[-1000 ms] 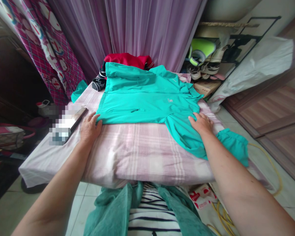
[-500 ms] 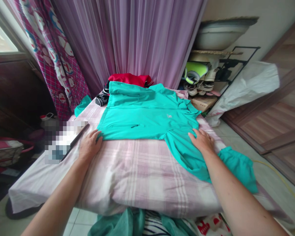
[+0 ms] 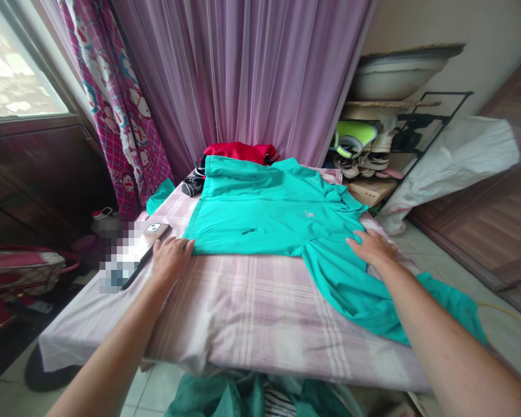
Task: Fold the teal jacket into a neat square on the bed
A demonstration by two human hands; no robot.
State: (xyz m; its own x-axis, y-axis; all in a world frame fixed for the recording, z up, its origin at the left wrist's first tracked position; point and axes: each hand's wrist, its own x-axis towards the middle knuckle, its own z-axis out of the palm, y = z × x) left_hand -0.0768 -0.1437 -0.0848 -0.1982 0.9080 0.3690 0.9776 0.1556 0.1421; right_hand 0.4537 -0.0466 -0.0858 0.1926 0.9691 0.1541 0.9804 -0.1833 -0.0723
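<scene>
A turquoise zip jacket (image 3: 269,217) lies spread on a table, its hem toward the left and its collar toward the right. My left hand (image 3: 172,259) is at the near hem corner, fingers and thumb closed on the fabric edge. Near the shoulder, my right hand (image 3: 374,248) rests on the jacket with its fingers apart. The near sleeve (image 3: 351,295) runs toward me and right, passing under my right forearm. A dark zip pull (image 3: 249,231) shows on the near pocket.
A phone (image 3: 158,230), partly pixelated, lies left of my left hand. Red clothing (image 3: 241,152) is bunched behind the jacket. The table has a pale checked cloth (image 3: 260,313). A shoe rack (image 3: 417,119) and a white plastic bag (image 3: 460,156) stand at the right.
The whole view has shifted, so the table and jacket appear farther right and slightly lower. Both hands stay at the same places on the jacket.
</scene>
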